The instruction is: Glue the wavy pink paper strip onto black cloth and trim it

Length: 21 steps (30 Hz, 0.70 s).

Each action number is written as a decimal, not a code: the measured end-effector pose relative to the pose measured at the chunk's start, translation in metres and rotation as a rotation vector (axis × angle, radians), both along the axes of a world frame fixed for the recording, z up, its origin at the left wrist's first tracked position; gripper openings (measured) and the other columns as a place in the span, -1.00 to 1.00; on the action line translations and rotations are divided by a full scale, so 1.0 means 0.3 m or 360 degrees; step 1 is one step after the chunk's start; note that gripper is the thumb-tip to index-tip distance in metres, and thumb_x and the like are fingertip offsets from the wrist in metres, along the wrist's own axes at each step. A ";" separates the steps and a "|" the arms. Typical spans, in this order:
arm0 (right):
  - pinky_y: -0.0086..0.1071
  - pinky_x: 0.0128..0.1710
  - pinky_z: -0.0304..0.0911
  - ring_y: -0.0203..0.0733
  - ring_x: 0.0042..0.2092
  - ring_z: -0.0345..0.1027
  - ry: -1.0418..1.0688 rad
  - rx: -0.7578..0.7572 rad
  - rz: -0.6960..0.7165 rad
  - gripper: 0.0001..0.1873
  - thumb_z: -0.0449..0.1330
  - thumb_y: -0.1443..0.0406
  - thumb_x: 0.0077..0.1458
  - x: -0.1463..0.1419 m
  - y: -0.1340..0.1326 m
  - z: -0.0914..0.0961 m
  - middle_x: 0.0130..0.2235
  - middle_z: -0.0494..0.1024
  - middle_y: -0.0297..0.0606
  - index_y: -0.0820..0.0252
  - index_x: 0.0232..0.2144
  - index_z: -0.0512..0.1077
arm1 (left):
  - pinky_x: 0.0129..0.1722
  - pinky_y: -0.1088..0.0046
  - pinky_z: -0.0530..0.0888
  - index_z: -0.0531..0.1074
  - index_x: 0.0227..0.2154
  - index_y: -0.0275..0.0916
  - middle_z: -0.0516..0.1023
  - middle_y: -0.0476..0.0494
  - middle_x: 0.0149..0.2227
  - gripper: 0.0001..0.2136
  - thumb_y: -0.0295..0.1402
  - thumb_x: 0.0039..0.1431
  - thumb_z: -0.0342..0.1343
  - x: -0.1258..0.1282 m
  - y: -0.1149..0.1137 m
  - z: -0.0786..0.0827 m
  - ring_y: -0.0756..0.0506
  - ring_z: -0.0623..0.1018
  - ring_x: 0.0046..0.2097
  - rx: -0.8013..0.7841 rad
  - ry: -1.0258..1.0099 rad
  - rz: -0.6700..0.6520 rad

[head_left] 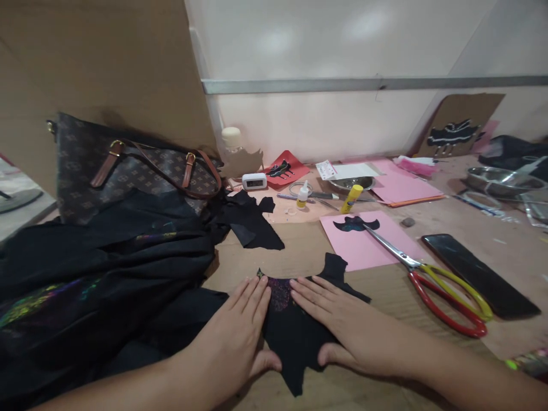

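A cut piece of black fabric (295,337) with a glittery patch near its top lies flat on the brown board before me. My left hand (240,328) rests palm down on its left side, fingers stretched out. On the right side lies my right hand (334,319), also flat, its fingers extended and its thumb on the cloth. Both palms hide parts of the fabric. Beyond my right hand, scissors (411,264) with red and yellow handles lie with their tips on a small black cutout (357,224), which sits on pink paper (385,251).
Bunched black cloth (107,285) spreads at left before a brown handbag (141,171). Black scraps (252,222) lie ahead. A yellow glue stick (351,200), a small glue bottle (302,196) and a white digital device (254,181) stand farther back. A phone (479,277) lies at right.
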State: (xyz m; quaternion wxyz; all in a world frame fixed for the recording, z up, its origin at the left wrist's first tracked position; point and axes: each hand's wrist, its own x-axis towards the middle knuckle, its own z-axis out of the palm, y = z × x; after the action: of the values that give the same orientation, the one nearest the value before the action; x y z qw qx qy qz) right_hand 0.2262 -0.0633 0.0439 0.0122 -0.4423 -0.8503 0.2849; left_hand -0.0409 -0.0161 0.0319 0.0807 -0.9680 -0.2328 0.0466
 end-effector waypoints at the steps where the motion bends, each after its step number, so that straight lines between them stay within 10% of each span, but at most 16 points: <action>1: -0.01 0.47 -0.31 0.00 0.49 -0.34 -0.0015 0.0027 -0.0031 -0.01 0.04 -0.21 0.23 0.016 -0.010 -0.006 0.49 -0.16 -0.15 0.17 0.45 -0.16 | 0.19 -0.06 0.47 0.31 0.21 -0.70 0.20 -0.73 0.28 -0.02 0.24 0.08 0.15 -0.001 -0.001 -0.006 -0.53 0.37 0.28 -0.0013 -0.0020 0.0002; 11: 0.07 0.45 -0.28 0.03 0.49 -0.38 -0.0242 -0.0047 -0.0324 -0.05 0.08 -0.18 0.24 0.068 -0.065 -0.001 0.49 -0.25 -0.24 0.06 0.46 -0.16 | 0.33 0.02 0.32 0.41 0.20 -0.42 0.40 -0.46 0.26 -0.29 0.11 0.22 0.14 -0.024 0.082 0.042 -0.38 0.40 0.29 -0.0339 -0.0232 0.0163; 21: 0.06 0.45 -0.30 0.06 0.49 -0.31 -0.0063 0.0006 -0.0342 -0.01 0.08 -0.21 0.21 0.082 -0.071 -0.036 0.49 -0.19 -0.10 0.14 0.45 -0.13 | 0.43 0.03 0.05 -0.09 0.42 -0.41 -0.14 -0.40 0.45 -0.10 0.13 0.26 0.06 0.150 0.035 0.015 -0.32 -0.07 0.47 -0.0698 -0.0198 -0.0185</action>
State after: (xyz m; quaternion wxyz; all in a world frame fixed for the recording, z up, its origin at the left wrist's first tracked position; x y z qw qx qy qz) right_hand 0.2508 -0.0847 0.0331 0.0265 -0.5365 -0.7985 0.2716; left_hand 0.0040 -0.0055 0.0363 -0.1434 -0.9752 -0.1657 0.0317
